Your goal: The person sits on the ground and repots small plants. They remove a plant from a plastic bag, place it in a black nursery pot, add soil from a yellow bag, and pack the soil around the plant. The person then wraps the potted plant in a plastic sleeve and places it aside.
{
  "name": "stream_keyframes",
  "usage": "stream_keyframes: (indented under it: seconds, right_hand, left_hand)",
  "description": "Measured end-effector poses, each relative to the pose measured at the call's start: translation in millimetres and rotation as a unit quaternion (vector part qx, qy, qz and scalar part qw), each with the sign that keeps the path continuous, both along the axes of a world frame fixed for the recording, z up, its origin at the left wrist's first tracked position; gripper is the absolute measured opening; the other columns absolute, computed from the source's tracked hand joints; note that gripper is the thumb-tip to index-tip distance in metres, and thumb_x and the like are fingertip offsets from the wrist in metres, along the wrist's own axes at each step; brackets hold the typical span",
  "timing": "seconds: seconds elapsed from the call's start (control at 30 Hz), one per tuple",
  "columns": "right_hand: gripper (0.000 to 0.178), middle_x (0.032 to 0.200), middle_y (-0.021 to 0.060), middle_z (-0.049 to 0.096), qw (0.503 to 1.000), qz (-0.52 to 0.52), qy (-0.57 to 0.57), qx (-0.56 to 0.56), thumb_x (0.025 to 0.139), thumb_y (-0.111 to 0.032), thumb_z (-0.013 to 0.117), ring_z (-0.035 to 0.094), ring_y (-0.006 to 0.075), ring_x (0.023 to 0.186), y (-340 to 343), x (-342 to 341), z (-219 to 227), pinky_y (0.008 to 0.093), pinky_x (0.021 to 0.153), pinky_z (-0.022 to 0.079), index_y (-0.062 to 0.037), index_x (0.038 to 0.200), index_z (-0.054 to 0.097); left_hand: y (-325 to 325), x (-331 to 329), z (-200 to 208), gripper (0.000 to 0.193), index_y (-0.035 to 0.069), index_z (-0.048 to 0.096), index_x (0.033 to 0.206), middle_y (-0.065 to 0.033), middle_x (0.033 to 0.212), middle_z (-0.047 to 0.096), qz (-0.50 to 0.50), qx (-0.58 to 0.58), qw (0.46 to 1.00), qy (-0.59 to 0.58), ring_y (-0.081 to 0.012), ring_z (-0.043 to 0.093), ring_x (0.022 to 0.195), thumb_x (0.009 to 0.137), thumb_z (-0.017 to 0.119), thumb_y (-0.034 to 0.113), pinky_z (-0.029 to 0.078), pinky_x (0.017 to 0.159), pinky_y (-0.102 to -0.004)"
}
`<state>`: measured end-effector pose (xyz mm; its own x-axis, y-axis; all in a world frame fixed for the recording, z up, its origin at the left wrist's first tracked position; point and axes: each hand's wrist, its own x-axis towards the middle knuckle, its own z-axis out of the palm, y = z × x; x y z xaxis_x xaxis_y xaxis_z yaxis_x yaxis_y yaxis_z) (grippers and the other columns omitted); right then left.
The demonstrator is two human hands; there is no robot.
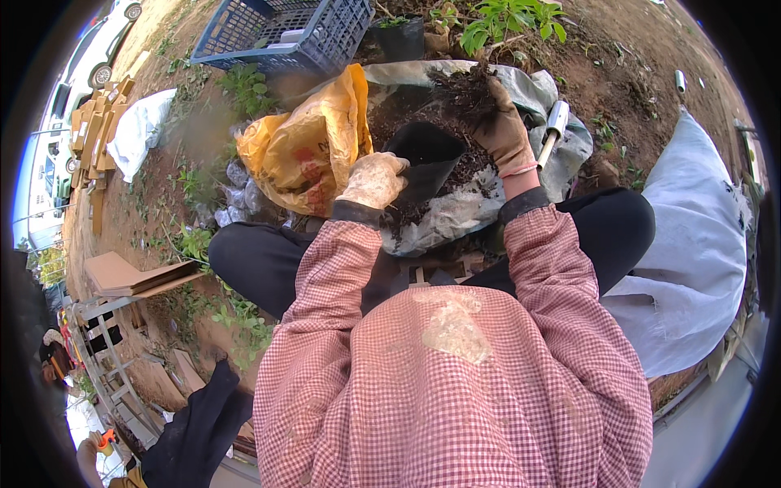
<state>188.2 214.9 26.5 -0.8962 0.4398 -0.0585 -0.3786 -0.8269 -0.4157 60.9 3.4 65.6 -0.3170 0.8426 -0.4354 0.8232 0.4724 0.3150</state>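
Brown bare earth [626, 98] spread outdoors around a seated person, a bulging white woven sack [691, 268] lying to the right. Crumpled grey-green plastic sheet [574, 159] bore loose dark soil [394, 111]; past its upper left edge sat a blue latticed plastic crate [321, 45], with a crinkled yellow-orange bag [301, 159] nearer. Open ground stretched beyond the sheet's right edge. Between both hands a black open-topped pot [429, 175] stood tilted, its side gripped by the left gloved hand's [374, 180] curled fingers. The right gloved hand [503, 134] reached forward against a dark clump [462, 93], fingertips too hidden to tell their closure.
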Motion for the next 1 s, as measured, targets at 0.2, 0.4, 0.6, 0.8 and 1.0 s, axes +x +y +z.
stream_keyframes:
  seconds: [0.2, 0.4, 0.6, 0.8, 1.0]
  right_hand:
    - [0.046, 0.135, 0.0123, 0.058, 0.987, 0.117, -0.036, -0.108, 0.099, -0.029, 0.056, 0.059, 0.0298, 0.12, -52, -6, 0, 0.0489, 0.104, 0.048, -0.0046, 0.137, 0.05]
    - [0.066, 0.132, 0.0118, 0.056, 0.925, 0.035, -0.249, 0.286, 0.088, -0.022, 0.074, 0.056, 0.0198, 0.117, -92, -4, -16, 0.0331, 0.101, 0.045, -0.0074, 0.143, 0.042]
    - [0.07, 0.132, 0.0154, 0.055, 0.744, 0.03, -0.367, 0.557, 0.079, -0.024, 0.081, 0.054, 0.0299, 0.124, -95, 2, -22, 0.0375, 0.106, 0.044, -0.0057, 0.139, 0.048]
    - [0.027, 0.123, 0.0157, 0.061, 0.679, 0.006, -0.33, 0.656, 0.085, -0.018, 0.069, 0.06, 0.0356, 0.109, -74, 22, 1, 0.04, 0.096, 0.048, -0.0041, 0.108, 0.07]
    - [0.096, 0.147, 0.0203, 0.044, 0.519, 0.18, -0.499, 0.67, 0.068, -0.018, 0.082, 0.044, 0.0384, 0.135, -49, 35, -20, 0.0408, 0.112, 0.038, -0.0123, 0.151, 0.033]
  left_hand:
    - [-3, 11, -20, 0.029, 0.021, 0.072, 0.113, -0.0057, 0.115, 0.062, -0.02, -0.064, 0.994, 0.085, -0.0301, 0.059, 0.114, 0.084, 0.071, 0.024, 0.049, 0.096, -0.0444]
    - [-8, 10, -31, 0.033, 0.009, 0.073, 0.111, -0.0138, 0.136, 0.051, 0.037, -0.025, 0.998, 0.055, -0.0342, 0.047, 0.129, 0.08, 0.072, 0.021, 0.043, 0.106, -0.0454]
    - [-15, 7, -64, 0.038, 0.01, 0.072, 0.116, -0.0124, 0.14, 0.05, 0.023, 0.06, 0.998, 0.012, -0.0353, 0.045, 0.131, 0.079, 0.073, 0.017, 0.041, 0.108, -0.0453]
    - [-25, 1, -82, 0.044, 0.011, 0.067, 0.122, -0.0105, 0.145, 0.049, 0.136, 0.199, 0.958, -0.158, -0.0336, 0.041, 0.137, 0.078, 0.074, 0.015, 0.033, 0.115, -0.0437]
    - [-24, -7, -85, 0.027, 0.005, 0.069, 0.102, -0.0076, 0.135, 0.055, 0.172, 0.253, 0.922, -0.236, -0.0264, 0.047, 0.129, 0.076, 0.075, 0.004, 0.038, 0.109, -0.0381]
